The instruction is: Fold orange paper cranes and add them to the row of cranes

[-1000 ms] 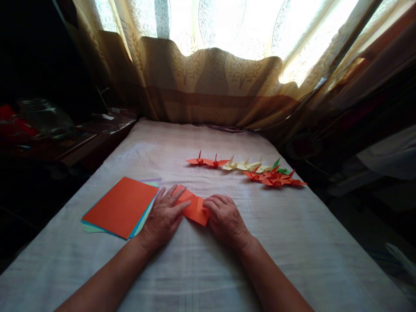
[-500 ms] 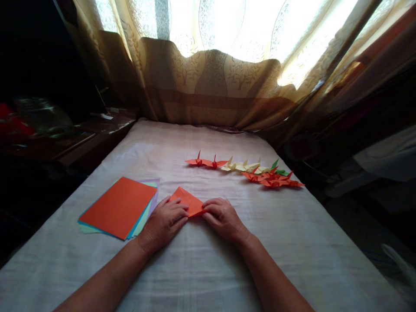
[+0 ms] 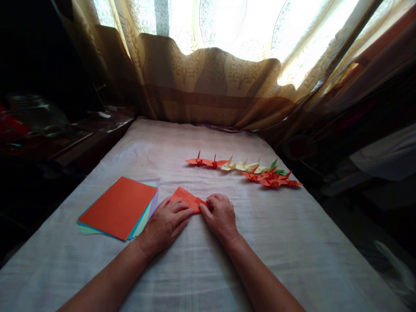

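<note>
A folded piece of orange origami paper (image 3: 186, 197) lies on the bed between my hands. My left hand (image 3: 169, 220) rests over its left and near side, fingers stretched out and lying flat on it. At the right corner, my right hand (image 3: 220, 213) pinches the paper between thumb and curled fingers. The fingers hide parts of the paper's near edge and its right tip. Just left of my left hand is a stack of coloured paper sheets (image 3: 119, 208), orange on top, with blue, pale green and purple edges showing underneath.
Several folded paper cranes stand in rows farther back: orange cranes (image 3: 206, 162), cream cranes (image 3: 242, 166), a green crane (image 3: 276, 168) and more orange cranes (image 3: 273, 178). A pale sheet (image 3: 182, 273) covers the bed. Curtains (image 3: 208, 82) hang behind; a dark cluttered table (image 3: 110, 123) stands left.
My right hand has turned and lifted the paper's right corner, bringing it inward a little. My left fingers have slid slightly right over the paper. The cranes and stack stay put.
</note>
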Tool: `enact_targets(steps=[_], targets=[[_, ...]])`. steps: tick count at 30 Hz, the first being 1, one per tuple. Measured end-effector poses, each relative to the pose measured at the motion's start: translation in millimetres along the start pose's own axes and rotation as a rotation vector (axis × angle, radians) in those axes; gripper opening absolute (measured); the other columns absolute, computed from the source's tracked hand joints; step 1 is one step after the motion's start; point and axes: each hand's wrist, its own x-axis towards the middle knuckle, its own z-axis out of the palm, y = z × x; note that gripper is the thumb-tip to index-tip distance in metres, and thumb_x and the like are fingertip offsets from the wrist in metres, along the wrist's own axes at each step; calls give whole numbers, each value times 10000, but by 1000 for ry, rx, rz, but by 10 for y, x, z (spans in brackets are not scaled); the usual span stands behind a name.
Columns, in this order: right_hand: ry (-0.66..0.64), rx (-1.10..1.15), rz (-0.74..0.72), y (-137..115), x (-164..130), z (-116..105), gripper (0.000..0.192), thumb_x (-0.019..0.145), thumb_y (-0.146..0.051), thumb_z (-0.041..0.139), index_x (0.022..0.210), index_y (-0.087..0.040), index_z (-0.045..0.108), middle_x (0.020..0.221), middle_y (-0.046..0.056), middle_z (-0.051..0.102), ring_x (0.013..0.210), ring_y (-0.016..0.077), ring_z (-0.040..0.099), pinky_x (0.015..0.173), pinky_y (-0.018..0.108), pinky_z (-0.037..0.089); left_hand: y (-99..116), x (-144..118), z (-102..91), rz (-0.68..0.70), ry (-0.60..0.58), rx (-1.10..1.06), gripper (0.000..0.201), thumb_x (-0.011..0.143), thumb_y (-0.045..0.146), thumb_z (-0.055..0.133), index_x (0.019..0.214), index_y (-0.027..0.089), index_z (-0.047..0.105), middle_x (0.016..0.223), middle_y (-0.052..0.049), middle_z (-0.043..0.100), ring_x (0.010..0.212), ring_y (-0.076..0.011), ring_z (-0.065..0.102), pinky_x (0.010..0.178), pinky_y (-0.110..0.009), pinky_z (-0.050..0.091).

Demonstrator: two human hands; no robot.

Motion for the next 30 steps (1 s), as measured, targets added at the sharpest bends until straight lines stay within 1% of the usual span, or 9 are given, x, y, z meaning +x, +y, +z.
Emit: enact_targets(steps=[3, 8, 11, 14, 20, 26, 30], targets=[[5, -56, 7, -14, -12, 6, 183, 835, -278, 674, 701, -220, 563, 814, 31, 630, 839, 214, 534, 772, 333, 361, 19, 3, -30, 22, -28, 36, 274, 967, 278, 499, 1172, 268, 681, 1157, -54, 713, 1141, -275, 616, 1044, -508, 417], [9, -114, 30, -37, -19, 8, 175, 841, -293, 675, 724, -215, 571, 808, 19, 615, 849, 209, 517, 767, 322, 317, 38, 0, -20, 9, -15, 57, 283, 979, 291, 487, 1173, 259, 691, 1151, -69, 713, 1135, -275, 620, 1061, -533, 384], [0, -134, 50, -46, -19, 3, 166, 837, -292, 676, 733, -213, 573, 818, 13, 610, 859, 205, 513, 766, 318, 305, 50, 7, -21, 14, -6, 64, 275, 976, 281, 497, 1166, 256, 694, 1141, -67, 717, 1113, -264, 630, 1063, -524, 381], [0, -129, 47, -46, -19, 2, 157, 841, -291, 667, 746, -212, 571, 822, 15, 608, 868, 206, 510, 774, 319, 302, 59, 16, -32, 25, -1, 67, 265, 974, 274, 500, 1148, 253, 700, 1135, -67, 718, 1094, -244, 636, 1066, -498, 381], [6, -128, 46, -44, -23, 10, 141, 843, -287, 654, 760, -215, 566, 823, 20, 609, 865, 212, 511, 777, 324, 303, 53, 10, -14, 14, 11, 57, 259, 973, 281, 503, 1126, 253, 710, 1125, -62, 717, 1113, -245, 622, 1069, -486, 373], [14, -112, 39, -37, -24, 9, 132, 840, -289, 657, 781, -217, 563, 835, 22, 616, 859, 214, 512, 778, 327, 312, 50, -3, -1, 19, 1, 87, 262, 975, 291, 500, 1130, 254, 708, 1137, -63, 712, 1118, -273, 623, 1048, -517, 377], [6, -106, 38, -42, -31, 3, 157, 807, -312, 690, 819, -219, 564, 867, 28, 633, 889, 228, 527, 794, 339, 325, 57, -4, -9, 22, -1, 105, 262, 976, 292, 504, 1145, 257, 700, 1137, -65, 711, 1116, -256, 621, 1070, -506, 360]])
